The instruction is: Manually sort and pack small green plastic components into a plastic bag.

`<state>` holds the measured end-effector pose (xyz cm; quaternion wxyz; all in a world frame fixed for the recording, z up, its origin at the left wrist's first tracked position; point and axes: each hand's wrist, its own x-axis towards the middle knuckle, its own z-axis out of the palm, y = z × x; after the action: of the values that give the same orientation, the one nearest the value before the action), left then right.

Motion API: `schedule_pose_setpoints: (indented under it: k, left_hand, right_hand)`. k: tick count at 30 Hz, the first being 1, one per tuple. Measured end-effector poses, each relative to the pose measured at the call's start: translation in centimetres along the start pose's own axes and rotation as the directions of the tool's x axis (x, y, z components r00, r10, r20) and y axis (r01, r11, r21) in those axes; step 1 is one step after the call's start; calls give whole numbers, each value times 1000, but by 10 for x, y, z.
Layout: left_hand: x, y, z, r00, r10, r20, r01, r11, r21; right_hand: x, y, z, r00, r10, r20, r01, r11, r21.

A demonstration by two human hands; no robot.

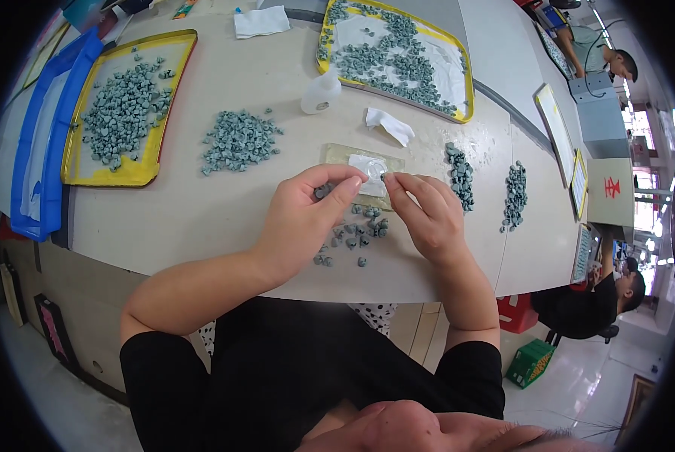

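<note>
My left hand point(301, 215) is closed, thumb and forefinger tips together, with a small grey-green piece showing in the curl of its fingers. What its fingertips pinch, if anything, is too small to make out. Just to its right, my right hand point(434, 218) pinches a small dark grey-green piece point(383, 177) between thumb and forefinger. Both hands hover over a yellowish pad point(339, 154) bearing a folded white cloth point(361, 161). Several loose grey-green pieces point(361, 233) lie on the table between my wrists.
Left of my hands is a heap of pieces point(239, 141); two more piles point(460, 177) lie right. Yellow-rimmed trays point(148, 167) of pieces stand left and at the back. A white bottle point(321, 94), a white cloth point(390, 126) and a blue bin point(42, 196) stand around. Other people sit far right.
</note>
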<state>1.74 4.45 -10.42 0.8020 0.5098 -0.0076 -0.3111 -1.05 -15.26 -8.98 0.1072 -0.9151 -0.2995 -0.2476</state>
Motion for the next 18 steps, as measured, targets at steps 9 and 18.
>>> schedule_pose_setpoints:
  k: [9, 18]
  left_hand:
    - [0, -1, -2, 1000, 1, 8, -1, 998, -58]
    - [-1, 0, 1, 996, -33, 88, 26, 996, 88]
  right_hand:
    - [-10, -12, 7, 825, 559, 81, -466, 593, 657]
    - [-9, -19, 4, 610, 658, 442, -563, -33, 826]
